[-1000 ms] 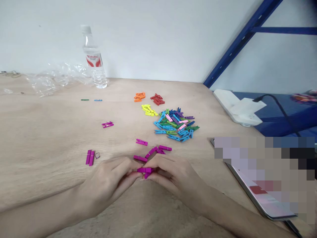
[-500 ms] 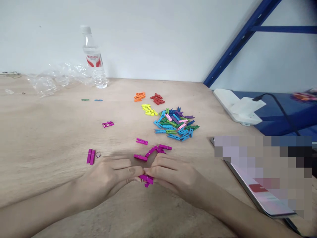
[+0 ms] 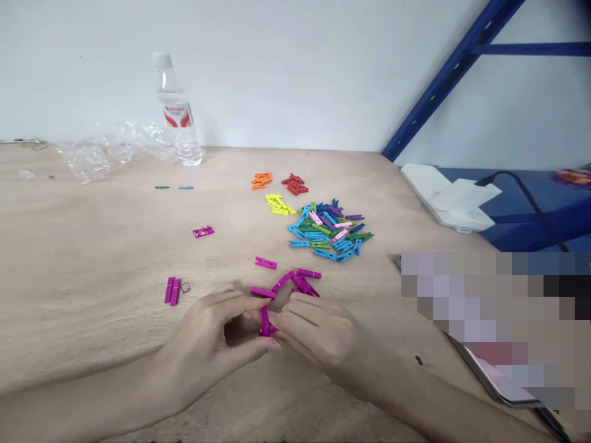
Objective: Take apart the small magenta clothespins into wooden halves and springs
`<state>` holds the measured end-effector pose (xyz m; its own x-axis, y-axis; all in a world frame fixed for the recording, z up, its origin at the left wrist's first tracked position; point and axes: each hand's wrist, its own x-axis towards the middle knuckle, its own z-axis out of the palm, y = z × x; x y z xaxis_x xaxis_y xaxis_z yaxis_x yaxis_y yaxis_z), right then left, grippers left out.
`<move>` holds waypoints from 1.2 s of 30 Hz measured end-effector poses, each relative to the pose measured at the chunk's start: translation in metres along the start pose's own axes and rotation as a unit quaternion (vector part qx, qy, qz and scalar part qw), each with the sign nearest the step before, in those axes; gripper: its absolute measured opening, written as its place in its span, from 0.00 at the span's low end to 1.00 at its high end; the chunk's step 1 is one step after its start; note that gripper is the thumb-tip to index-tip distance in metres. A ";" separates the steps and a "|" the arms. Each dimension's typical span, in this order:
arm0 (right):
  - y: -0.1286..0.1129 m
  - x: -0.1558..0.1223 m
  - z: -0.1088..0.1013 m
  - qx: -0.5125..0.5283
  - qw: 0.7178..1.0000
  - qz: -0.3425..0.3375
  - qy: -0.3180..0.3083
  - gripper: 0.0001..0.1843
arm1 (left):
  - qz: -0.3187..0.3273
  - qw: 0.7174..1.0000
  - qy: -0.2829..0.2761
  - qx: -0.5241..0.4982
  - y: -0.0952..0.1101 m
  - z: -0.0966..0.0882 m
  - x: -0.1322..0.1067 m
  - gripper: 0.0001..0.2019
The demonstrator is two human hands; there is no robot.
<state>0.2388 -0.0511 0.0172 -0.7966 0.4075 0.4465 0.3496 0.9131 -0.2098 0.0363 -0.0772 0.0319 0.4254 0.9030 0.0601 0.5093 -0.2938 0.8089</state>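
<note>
A light plywood tabletop (image 3: 92,258) is stretching across the view, with a blue metal shelf frame (image 3: 443,92) rising behind it at right and a white plastic unit (image 3: 446,197) sitting beside a black cable (image 3: 530,197). A pixelated patch (image 3: 489,307) is covering the lower right; can't tell what's under it. Both hands are working near the table's front edge, curled and nearly closed. The left hand (image 3: 207,332) and right hand (image 3: 314,329) are pinching a magenta mini clothespin (image 3: 265,323) between them, tilted upright; exact finger grip can't be told. A clear water bottle (image 3: 176,111) is standing at the back beside crumpled plastic wrap (image 3: 108,154). A mixed clothespin pile (image 3: 325,231) is lying ahead of the right hand, with orange (image 3: 261,179), red (image 3: 294,184) and yellow (image 3: 279,205) clusters beyond it. Loose magenta clothespins (image 3: 284,282) are lying just past the fingertips, and a magenta pair (image 3: 172,290) is lying left of the left hand.
</note>
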 end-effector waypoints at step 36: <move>-0.013 0.014 0.009 -0.042 0.983 0.177 0.016 0.20 | -0.105 0.966 0.004 -0.238 -0.004 0.005 0.006 0.21</move>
<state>0.2187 -0.0579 0.0183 -0.6016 0.6995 0.3858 0.6432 0.7106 -0.2852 0.0402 -0.0722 0.0262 0.3437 0.9298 -0.1316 0.1819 0.0715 0.9807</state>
